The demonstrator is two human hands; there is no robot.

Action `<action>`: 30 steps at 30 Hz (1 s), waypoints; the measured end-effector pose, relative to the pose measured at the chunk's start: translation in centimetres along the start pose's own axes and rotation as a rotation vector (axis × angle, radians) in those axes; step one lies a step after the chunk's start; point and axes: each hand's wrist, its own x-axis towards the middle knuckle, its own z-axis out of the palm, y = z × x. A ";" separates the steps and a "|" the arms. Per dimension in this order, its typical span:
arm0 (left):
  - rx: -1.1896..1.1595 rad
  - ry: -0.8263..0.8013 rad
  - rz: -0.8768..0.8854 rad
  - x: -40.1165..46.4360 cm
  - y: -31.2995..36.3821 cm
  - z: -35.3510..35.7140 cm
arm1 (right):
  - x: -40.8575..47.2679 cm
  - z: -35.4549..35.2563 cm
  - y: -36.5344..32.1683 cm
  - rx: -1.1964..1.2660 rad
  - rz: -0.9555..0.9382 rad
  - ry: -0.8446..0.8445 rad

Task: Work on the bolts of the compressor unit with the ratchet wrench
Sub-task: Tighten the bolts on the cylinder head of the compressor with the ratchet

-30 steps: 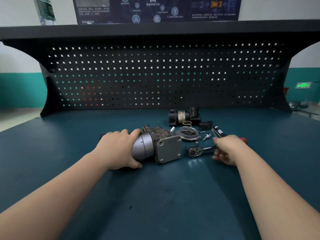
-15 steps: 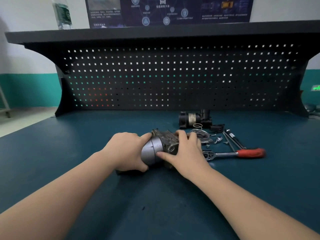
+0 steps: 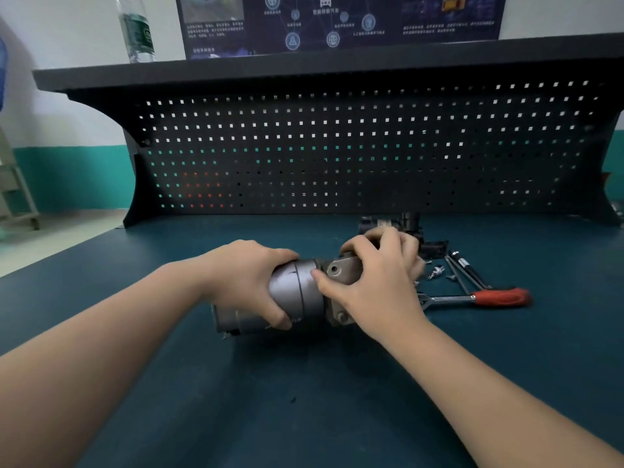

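A clear plastic bottle [image 3: 136, 30] is standing on the shelf at the upper left of the frame; a dark poster [image 3: 341, 23] is hanging at top centre; a black pegboard [image 3: 354, 153] is spanning the middle; a small black motor [image 3: 410, 221] is lying just right of centre.

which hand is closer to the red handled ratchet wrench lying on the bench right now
Right. The right hand grips the grey metal compressor unit's flanged end, just left of the red-handled ratchet wrench; the left hand holds the cylinder farther left.
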 end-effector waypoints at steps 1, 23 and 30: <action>-0.018 -0.007 -0.003 0.1 -0.2 0.0 | 0.2 -0.4 0.4 0.120 -0.028 -0.051; -0.628 -0.270 -0.013 -1.1 -5.0 1.1 | 0.7 -0.2 1.1 0.495 -0.100 -0.439; -0.574 -0.224 -0.021 -2.4 -4.3 0.7 | 0.7 -0.7 0.6 0.429 -0.224 -0.401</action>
